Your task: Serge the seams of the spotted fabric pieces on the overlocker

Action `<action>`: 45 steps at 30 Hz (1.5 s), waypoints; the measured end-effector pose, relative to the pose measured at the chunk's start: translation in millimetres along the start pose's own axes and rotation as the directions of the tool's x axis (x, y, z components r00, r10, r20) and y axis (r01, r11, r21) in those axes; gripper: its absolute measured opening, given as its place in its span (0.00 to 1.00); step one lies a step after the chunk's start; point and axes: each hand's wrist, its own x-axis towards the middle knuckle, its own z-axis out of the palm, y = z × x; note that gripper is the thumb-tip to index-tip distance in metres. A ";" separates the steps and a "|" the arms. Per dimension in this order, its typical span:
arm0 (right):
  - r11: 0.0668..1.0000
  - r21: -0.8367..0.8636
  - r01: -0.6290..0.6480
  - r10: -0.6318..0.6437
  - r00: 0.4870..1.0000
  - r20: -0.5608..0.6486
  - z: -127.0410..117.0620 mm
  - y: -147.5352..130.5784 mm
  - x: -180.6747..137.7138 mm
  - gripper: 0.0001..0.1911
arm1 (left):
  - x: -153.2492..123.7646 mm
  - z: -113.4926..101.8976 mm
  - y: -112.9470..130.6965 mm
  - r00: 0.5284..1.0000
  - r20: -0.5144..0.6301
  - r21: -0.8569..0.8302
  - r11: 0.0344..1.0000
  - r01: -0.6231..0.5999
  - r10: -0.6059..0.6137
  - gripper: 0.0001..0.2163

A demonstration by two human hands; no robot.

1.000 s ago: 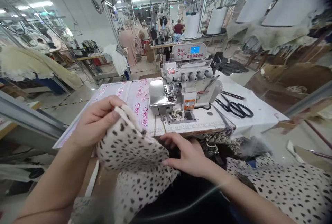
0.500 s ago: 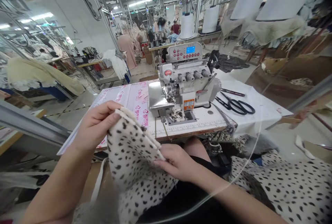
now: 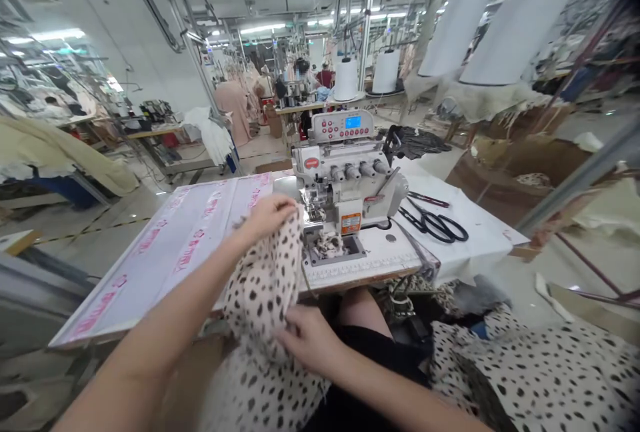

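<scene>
A cream fabric with black spots (image 3: 260,305) hangs in a folded length in front of the overlock sewing machine (image 3: 345,179). My left hand (image 3: 270,215) pinches its upper edge close to the machine's front. Lower down, my right hand (image 3: 310,339) grips the same fold. A small scrap of the spotted fabric (image 3: 329,244) lies at the machine's needle plate, well apart from the held piece. More of the spotted fabric (image 3: 530,379) lies in a heap at the lower right. The fold hides the machine's left front corner.
Black-handled scissors (image 3: 433,225) rest on a white cloth (image 3: 480,239) right of the machine. A pale board with pink lettering (image 3: 170,252) extends the table leftward. Hanging garments and a distant co-worker (image 3: 325,77) stand beyond the machine, among other workstations.
My left hand has lifted the fabric's edge up and toward the machine. My right hand has slid down the fold. The whole view has shifted as my head turned.
</scene>
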 end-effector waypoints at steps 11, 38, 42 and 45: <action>0.997 0.037 -0.071 0.079 0.931 -0.355 -111.6 19.4 76.5 0.12 | -9.0 27.7 6.9 0.991 0.130 -0.187 0.982 -0.007 0.032 0.08; 0.894 -0.330 -0.304 0.099 0.852 -0.515 -115.0 23.4 123.9 0.04 | 22.0 50.5 3.0 0.984 -0.071 -0.034 0.986 0.161 -0.163 0.04; 0.918 -0.308 -0.249 0.066 0.863 -0.501 -108.3 28.6 107.2 0.07 | 22.7 49.2 1.4 0.987 -0.064 -0.023 0.989 0.144 -0.145 0.05; 0.986 -0.166 -0.029 -0.052 0.884 -0.464 -96.7 39.6 77.1 0.07 | 12.1 45.9 3.7 0.990 -0.098 -0.006 0.994 0.106 -0.106 0.04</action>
